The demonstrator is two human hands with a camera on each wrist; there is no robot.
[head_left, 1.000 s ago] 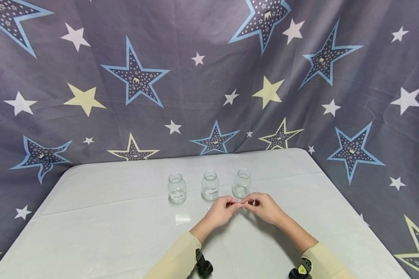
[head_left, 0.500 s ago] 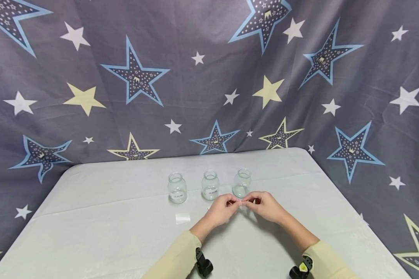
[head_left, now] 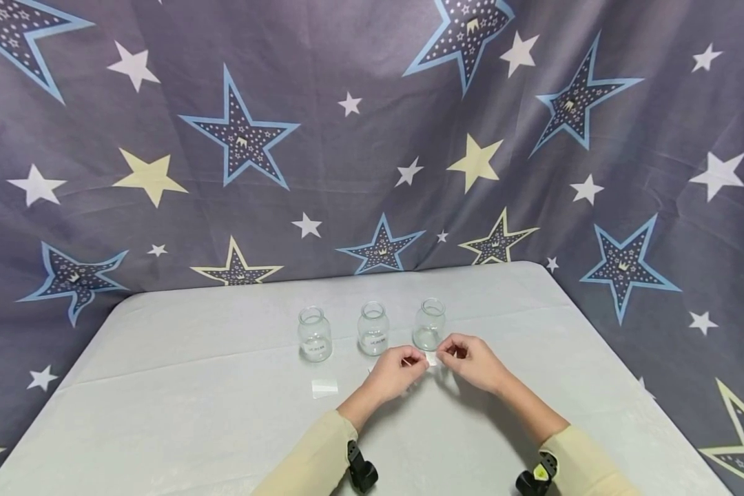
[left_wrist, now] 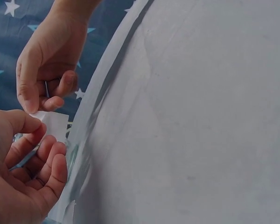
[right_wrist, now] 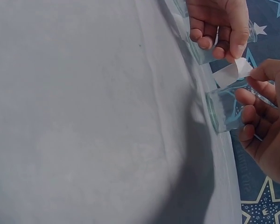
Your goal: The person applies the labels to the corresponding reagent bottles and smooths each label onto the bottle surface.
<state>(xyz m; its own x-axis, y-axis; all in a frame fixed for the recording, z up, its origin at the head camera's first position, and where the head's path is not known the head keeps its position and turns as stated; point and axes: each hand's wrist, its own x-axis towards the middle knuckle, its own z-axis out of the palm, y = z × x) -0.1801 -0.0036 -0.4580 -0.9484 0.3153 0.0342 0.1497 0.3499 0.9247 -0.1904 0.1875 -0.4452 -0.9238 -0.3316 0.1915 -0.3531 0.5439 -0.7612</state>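
Note:
A small white label (head_left: 431, 359) is stretched between my two hands, in front of the right-hand glass jar (head_left: 430, 329). My left hand (head_left: 392, 377) pinches one end between thumb and index finger. With thumb and index finger, my right hand (head_left: 476, 364) pinches the other end. In the right wrist view a portion of the label (right_wrist: 226, 75) curls up, like a sticker coming off its backing. The middle jar (head_left: 373, 327) and left jar (head_left: 314, 334) stand upright and carry white labels with dark print, too small to read. No label shows on the right-hand jar.
A small pale rectangular piece (head_left: 324, 388) lies flat on the white-covered table (head_left: 192, 399), left of my left hand. The edge of another small piece peeks out behind that hand. A star-patterned cloth (head_left: 322, 151) hangs behind the table.
My right hand has drawn slightly right and up, away from the left fingertips, so the white label now shows between them. The left hand and jars have stayed about where they were.

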